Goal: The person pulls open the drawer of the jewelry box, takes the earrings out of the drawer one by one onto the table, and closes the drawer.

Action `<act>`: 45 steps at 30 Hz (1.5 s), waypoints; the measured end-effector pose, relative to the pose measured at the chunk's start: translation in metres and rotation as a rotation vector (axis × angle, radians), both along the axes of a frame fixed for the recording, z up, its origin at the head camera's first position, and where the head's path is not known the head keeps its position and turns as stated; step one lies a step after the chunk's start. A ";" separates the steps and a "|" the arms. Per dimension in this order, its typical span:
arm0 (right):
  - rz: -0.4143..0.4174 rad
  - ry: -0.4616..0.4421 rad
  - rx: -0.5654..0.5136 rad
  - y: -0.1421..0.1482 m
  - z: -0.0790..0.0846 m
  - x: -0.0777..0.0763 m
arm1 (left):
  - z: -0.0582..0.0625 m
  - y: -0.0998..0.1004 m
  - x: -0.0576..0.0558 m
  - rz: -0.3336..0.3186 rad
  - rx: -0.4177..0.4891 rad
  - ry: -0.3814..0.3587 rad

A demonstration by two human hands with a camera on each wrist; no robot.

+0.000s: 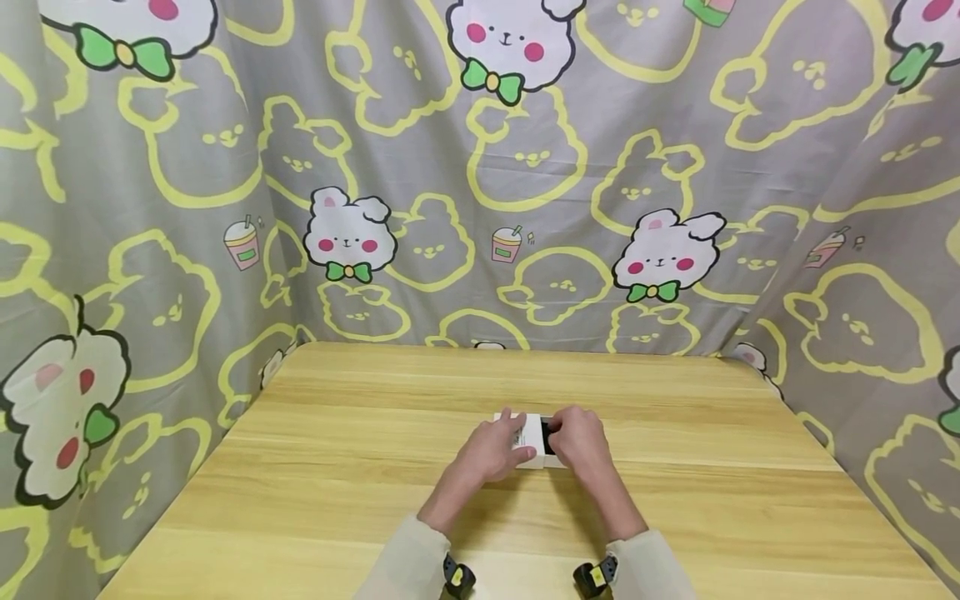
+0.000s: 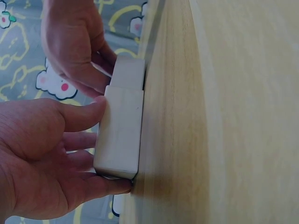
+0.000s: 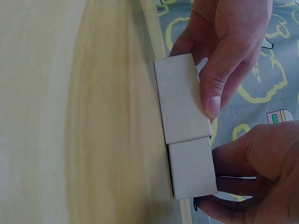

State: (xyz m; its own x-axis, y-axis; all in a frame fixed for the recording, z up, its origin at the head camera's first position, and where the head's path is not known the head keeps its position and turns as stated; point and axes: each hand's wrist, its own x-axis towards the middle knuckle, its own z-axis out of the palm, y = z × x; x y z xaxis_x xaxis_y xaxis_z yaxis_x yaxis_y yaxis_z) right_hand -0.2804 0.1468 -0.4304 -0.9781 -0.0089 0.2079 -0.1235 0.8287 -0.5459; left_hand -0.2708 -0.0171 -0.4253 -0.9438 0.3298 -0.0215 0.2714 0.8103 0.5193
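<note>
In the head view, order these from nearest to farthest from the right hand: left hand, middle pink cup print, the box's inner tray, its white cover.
1. Inner tray, right at the right hand.
2. White cover, just left of it.
3. Left hand, over the cover's left part.
4. Pink cup print, up on the curtain.

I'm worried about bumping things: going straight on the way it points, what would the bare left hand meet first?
The left hand would likely meet the white, rectangular cardboard-looking sleeve it grips; beyond that, depth is hard to judge.
</note>
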 end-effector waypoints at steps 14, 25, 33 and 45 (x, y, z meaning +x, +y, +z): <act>-0.004 0.003 0.005 0.001 -0.002 -0.002 | -0.001 0.000 0.000 -0.001 -0.023 0.003; -0.005 0.036 0.002 0.000 -0.005 -0.003 | -0.002 0.001 0.000 0.005 -0.026 0.007; -0.023 0.013 -0.022 0.000 -0.005 -0.005 | -0.001 0.001 -0.001 0.009 -0.036 0.007; -0.029 -0.009 -0.045 0.001 -0.005 -0.005 | -0.004 0.000 -0.002 0.003 -0.042 0.010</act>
